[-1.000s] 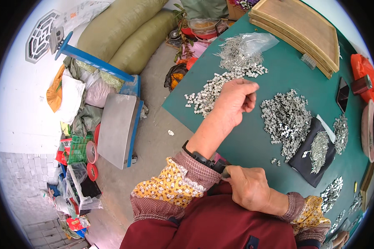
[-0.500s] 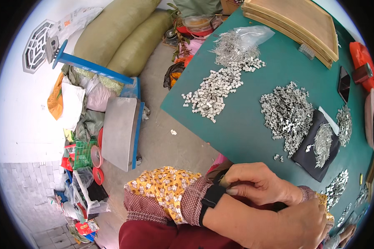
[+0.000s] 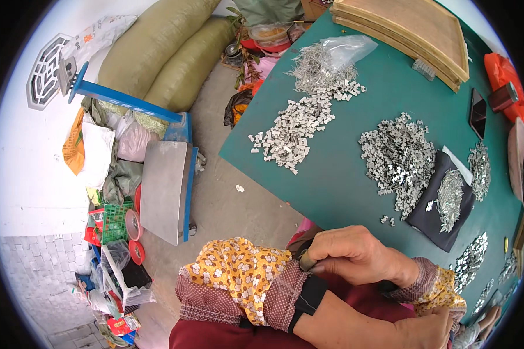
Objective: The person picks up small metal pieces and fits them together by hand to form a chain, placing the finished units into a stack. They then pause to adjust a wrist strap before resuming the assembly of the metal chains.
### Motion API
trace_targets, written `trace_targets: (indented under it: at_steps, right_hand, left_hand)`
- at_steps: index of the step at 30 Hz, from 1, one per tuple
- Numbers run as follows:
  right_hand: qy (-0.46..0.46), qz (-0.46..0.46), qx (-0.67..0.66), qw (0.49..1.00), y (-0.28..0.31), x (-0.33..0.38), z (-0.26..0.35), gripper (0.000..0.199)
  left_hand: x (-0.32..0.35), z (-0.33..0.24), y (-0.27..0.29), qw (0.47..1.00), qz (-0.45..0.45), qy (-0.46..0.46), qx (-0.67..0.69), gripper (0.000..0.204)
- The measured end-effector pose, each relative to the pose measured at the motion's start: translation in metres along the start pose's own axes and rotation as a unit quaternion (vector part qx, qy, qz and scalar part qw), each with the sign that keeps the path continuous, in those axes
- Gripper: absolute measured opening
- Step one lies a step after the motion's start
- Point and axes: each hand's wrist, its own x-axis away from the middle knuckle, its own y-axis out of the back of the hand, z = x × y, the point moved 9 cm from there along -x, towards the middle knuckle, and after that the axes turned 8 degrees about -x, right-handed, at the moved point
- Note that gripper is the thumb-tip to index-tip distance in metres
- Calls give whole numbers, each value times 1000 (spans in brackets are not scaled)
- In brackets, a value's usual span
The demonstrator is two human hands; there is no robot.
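My left forearm wears a yellow floral sleeve (image 3: 239,270) with a dotted maroon cuff (image 3: 280,294) and a black band (image 3: 312,295) at its edge. Bent across from the right, my right hand (image 3: 355,254) is closed, its thumb and finger pinching by that cuff; an olive-brown patch shows at the fingertips. My left hand (image 3: 429,328) lies low at the right, against the matching right sleeve (image 3: 434,294); its fingers are mostly hidden. Beyond the hands, a pile of small silver metal pieces (image 3: 397,160) lies on the green table (image 3: 326,198).
Thin metal pins (image 3: 450,200) lie on a dark cloth (image 3: 422,224). More metal pieces (image 3: 294,134) are heaped farther left, beneath a clear plastic bag (image 3: 349,51). Wooden trays (image 3: 404,35) and a phone (image 3: 478,113) sit farther back. A platform scale (image 3: 166,192) stands left on the floor.
My left forearm and hand have shifted lower and right, showing more maroon clothing between the arms. My right hand stays at the left cuff. The whole view has shifted slightly.
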Motion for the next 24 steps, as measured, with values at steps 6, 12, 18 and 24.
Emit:
trace_targets:
  at_steps: [6, 12, 18, 24]
  right_hand:
    - [50, 49, 3, 998, -1, -6, 6, 17]
    - [29, 74, -17, 997, -1, -14, -3, 17]
    - [65, 52, 63, 995, -5, -20, 7, 20]
    - [61, 42, 36, 997, -1, -17, -5, 20]
  left_hand:
    - [2, -7, 4, 1000, -17, -14, 9, 26]
    - [9, 5, -8, 1000, -11, -8, 25, 25]
    - [13, 13, -13, 999, -1, 3, 39, 24]
    - [15, 22, -19, 998, 2, 10, 58, 23]
